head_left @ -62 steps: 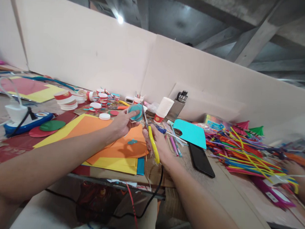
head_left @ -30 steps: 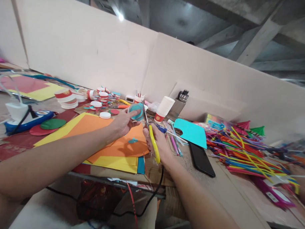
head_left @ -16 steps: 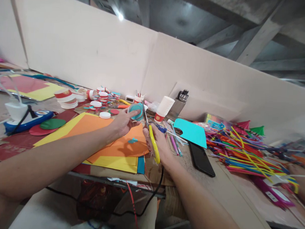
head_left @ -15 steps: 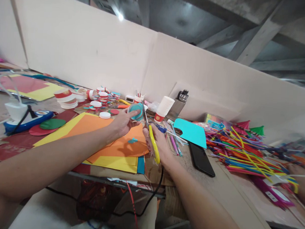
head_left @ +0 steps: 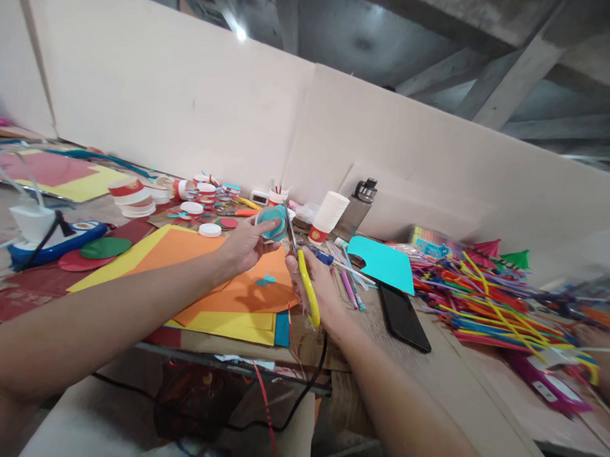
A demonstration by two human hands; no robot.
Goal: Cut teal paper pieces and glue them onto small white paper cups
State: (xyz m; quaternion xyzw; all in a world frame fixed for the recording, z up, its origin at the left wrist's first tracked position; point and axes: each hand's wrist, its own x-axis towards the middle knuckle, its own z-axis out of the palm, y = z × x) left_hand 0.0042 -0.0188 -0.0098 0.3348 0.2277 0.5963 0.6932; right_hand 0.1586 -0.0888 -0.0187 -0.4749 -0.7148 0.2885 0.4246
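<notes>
My left hand is closed on a small paper cup piece whose round end is covered with teal paper; the thumb presses on the teal face. In my right hand is a pair of scissors with yellow handles. The blades point up and away, touching or very near the right edge of the teal paper. Below my hands lie orange sheets over yellow ones, with a small teal scrap on top.
Right of my hands are a stack of paper cups, a bottle, a cut turquoise sheet, a black phone and a pile of pipe cleaners. Cut cup pieces and a power strip sit left. Another person's arm shows far right.
</notes>
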